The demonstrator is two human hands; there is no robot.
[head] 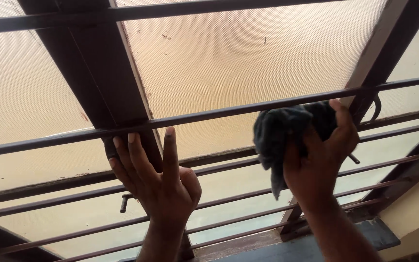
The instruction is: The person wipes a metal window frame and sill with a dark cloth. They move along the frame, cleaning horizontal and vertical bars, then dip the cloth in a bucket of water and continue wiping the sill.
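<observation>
- Frosted glass (pixel 30 92) fills the left of our view, pale and finely textured, with a dark frame post (pixel 98 73) slanting down in front of it.
- Our left hand (pixel 158 179) rests against the window at the foot of that post, fingers spread and stretched up flat; the index reaches to one of the horizontal grille bars (pixel 204 115). It grips nothing, only leaning on the frame.
- Behind the bars, the middle pane (pixel 248 53) shows a few small dark specks.
- Right of centre, our right hand (pixel 323 155) is closed round a dark grey cloth (pixel 280 133), bunched and pressed up against the same bar; the thumb hooks over the top and a loose tail hangs below the palm.
- We judge the cloth light, soft and floppy, easy to wad; a full fist round the bulk suits it best, since a corner pinch would let it slip.
- Far right, a second frame post (pixel 389 43) and a small metal hook (pixel 377 109) stand just beside the cloth.
</observation>
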